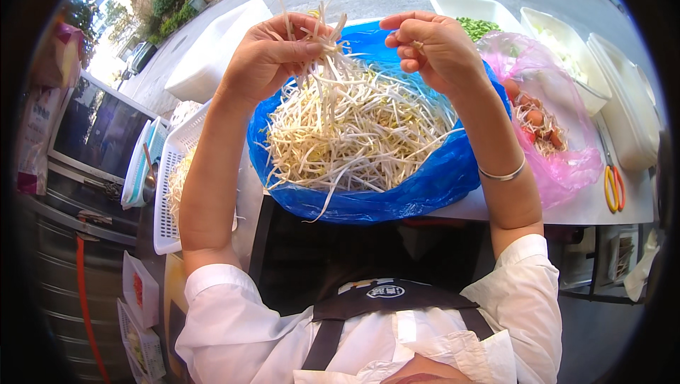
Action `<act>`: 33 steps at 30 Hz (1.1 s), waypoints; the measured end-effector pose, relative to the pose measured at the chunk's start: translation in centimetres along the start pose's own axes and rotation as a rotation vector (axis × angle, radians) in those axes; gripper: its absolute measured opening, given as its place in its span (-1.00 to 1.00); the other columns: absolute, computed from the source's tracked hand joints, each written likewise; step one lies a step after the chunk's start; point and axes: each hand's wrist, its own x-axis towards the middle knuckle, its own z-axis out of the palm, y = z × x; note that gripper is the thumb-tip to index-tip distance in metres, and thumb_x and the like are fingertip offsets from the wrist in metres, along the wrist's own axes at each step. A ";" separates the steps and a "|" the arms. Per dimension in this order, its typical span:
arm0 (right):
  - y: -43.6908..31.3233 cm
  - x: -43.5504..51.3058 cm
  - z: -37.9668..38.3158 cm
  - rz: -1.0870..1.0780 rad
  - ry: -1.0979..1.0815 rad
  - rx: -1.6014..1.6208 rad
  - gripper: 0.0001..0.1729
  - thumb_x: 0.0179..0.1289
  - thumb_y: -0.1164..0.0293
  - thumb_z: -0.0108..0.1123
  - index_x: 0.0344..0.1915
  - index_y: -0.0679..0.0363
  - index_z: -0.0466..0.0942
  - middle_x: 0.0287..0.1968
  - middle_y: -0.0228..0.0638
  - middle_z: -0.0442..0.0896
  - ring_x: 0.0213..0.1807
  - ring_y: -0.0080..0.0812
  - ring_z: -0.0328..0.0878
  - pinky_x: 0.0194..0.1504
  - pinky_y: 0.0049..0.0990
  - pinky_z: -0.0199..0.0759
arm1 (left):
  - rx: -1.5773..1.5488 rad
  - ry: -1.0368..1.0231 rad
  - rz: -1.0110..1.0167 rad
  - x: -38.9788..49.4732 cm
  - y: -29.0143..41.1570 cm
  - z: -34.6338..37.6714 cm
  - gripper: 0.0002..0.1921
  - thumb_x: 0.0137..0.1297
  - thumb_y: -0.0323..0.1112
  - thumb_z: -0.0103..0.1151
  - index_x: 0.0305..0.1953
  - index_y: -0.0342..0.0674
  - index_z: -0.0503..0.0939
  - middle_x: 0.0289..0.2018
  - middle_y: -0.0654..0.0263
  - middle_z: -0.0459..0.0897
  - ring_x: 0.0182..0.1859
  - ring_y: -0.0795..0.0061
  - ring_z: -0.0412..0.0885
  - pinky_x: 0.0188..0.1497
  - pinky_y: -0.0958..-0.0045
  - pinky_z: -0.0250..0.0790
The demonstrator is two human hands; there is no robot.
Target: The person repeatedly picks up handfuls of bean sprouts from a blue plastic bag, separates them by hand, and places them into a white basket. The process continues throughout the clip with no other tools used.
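Observation:
My left hand (279, 55) is raised over the far left side of the heap, gripping a bunch of bean sprouts (332, 57) between thumb and fingers. Ends of the sprouts stick up past the fingertips and others dangle down. To the right, my right hand (438, 52) is curled, with a small pale scrap (417, 44) at its fingers; it looks like a bit of sprout. Beneath both hands lies a big pile of bean sprouts (361, 134) in an opened blue plastic bag (372, 206). One long sprout hangs over the bag's near edge.
Left of the bag stands a white perforated basket (169, 214) holding sprouts. A pink plastic bag (576, 171) with onion-like bulbs and scraps lies at right, near orange-and-yellow-handled scissors (614, 187). White tubs (595, 92) line the back right; a white foam box (218, 49) is back left.

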 end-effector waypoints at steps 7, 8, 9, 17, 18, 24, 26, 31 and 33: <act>-0.1 -0.1 -0.1 -0.109 -0.139 -0.266 -0.69 0.03 0.47 0.32 -0.21 0.42 0.64 -0.47 -0.28 0.61 -0.52 -0.61 0.39 -0.50 -0.67 0.27 | 0.053 0.027 0.002 -0.1 -1.2 2.4 -0.78 0.10 -0.54 0.32 -0.19 -0.32 0.60 -0.28 0.19 0.69 -0.43 0.66 0.56 -0.45 0.68 0.35; 0.0 -0.2 0.1 -0.173 -0.112 -0.319 -0.69 0.00 0.43 0.37 -0.23 0.37 0.67 -0.46 -0.25 0.65 -0.55 -0.61 0.43 -0.53 -0.67 0.29 | 0.063 0.010 -0.001 -0.1 -1.3 2.4 -0.78 0.10 -0.54 0.32 -0.19 -0.31 0.60 -0.27 0.19 0.69 -0.43 0.66 0.55 -0.45 0.68 0.35; 0.0 -0.4 0.2 -0.172 -0.128 -0.365 -0.70 0.00 0.42 0.38 -0.24 0.36 0.67 -0.47 -0.25 0.65 -0.57 -0.61 0.43 -0.54 -0.67 0.29 | 0.077 -0.004 -0.002 -0.1 -1.4 2.4 -0.78 0.10 -0.54 0.32 -0.19 -0.31 0.60 -0.27 0.19 0.69 -0.43 0.67 0.55 -0.45 0.69 0.35; 0.1 -0.9 0.7 -0.188 -0.176 -0.713 -0.90 0.11 0.49 0.28 -0.44 0.31 0.63 -0.61 -0.46 0.53 -0.67 -0.72 0.34 -0.63 -0.70 0.20 | 0.095 -0.053 -0.035 -0.4 -1.4 2.3 -0.83 0.11 -0.61 0.23 -0.23 -0.31 0.58 -0.21 0.15 0.65 -0.39 0.67 0.54 -0.44 0.73 0.37; 0.3 -0.9 0.7 -0.207 -0.183 -0.758 -0.90 0.09 0.49 0.27 -0.47 0.31 0.61 -0.61 -0.46 0.54 -0.67 -0.72 0.35 -0.63 -0.71 0.22 | 0.087 -0.054 -0.042 -0.4 -1.5 2.5 -0.83 0.11 -0.61 0.23 -0.24 -0.31 0.58 -0.21 0.15 0.66 -0.40 0.67 0.55 -0.45 0.73 0.37; 1.6 -0.1 1.0 -0.377 0.158 -0.515 -0.90 0.07 0.50 0.22 -0.51 0.32 0.55 -0.56 -0.35 0.55 -0.60 -0.74 0.36 -0.64 -0.74 0.21 | -0.030 -0.039 -0.097 -0.5 -2.3 3.4 -0.83 0.10 -0.60 0.26 -0.25 -0.32 0.57 -0.24 0.15 0.68 -0.45 0.66 0.58 -0.46 0.72 0.39; 0.7 0.6 0.2 -0.131 -0.001 -0.058 -0.84 0.05 0.50 0.21 -0.44 0.44 0.57 -0.51 -0.21 0.57 -0.60 -0.65 0.34 -0.60 -0.65 0.23 | -0.029 -0.035 -0.108 -0.6 -2.4 3.4 -0.84 0.10 -0.60 0.25 -0.25 -0.30 0.57 -0.24 0.16 0.67 -0.44 0.67 0.57 -0.46 0.73 0.38; 0.3 0.2 0.0 -0.070 -0.155 -0.023 -0.72 0.07 0.51 0.19 -0.25 0.51 0.60 -0.49 -0.16 0.57 -0.62 -0.63 0.30 -0.61 -0.64 0.20 | -0.021 -0.062 -0.124 -0.6 -2.4 3.3 -0.82 0.09 -0.58 0.27 -0.24 -0.31 0.57 -0.25 0.13 0.66 -0.40 0.63 0.59 -0.44 0.73 0.38; 0.3 -0.2 0.3 -0.106 -0.145 -0.251 -0.74 0.06 0.47 0.23 -0.27 0.46 0.64 -0.55 -0.24 0.57 -0.62 -0.64 0.34 -0.59 -0.65 0.23 | 0.011 -0.045 -0.129 -0.5 -2.5 3.4 -0.81 0.08 -0.57 0.29 -0.23 -0.33 0.58 -0.28 0.16 0.68 -0.44 0.64 0.57 -0.46 0.69 0.37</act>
